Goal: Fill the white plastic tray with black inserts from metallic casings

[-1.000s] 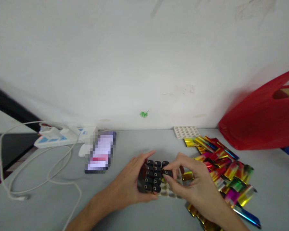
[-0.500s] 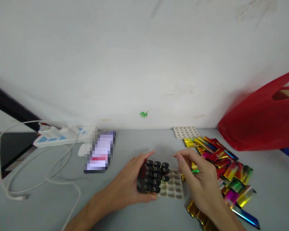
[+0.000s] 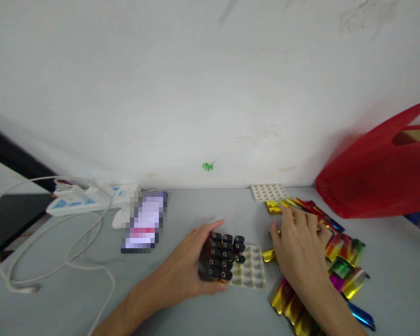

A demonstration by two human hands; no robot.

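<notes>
My left hand curves around the left side of a cluster of black-topped pieces, thumb behind and fingers in front. These pieces stand upright in rows in a pale tray with round-edged pockets; each black top has a small ring-like hole. Bare pockets show on the tray's right side. My right hand reaches down over a pile of shiny metallic-coloured pieces, its fingers spread and bent. Its fingertips are partly hidden, and nothing shows held in them. One gold piece lies between this hand and the tray.
Against the wall lies a second pale tray. A red bag stands at the back right. To the left are a phone, a white power strip and a looping white cable. More gold pieces lie near the front.
My right hand has moved right, from beside the tray to over the shiny pile, and its fingers have spread. My left hand and the black-topped pieces have stayed in place.
</notes>
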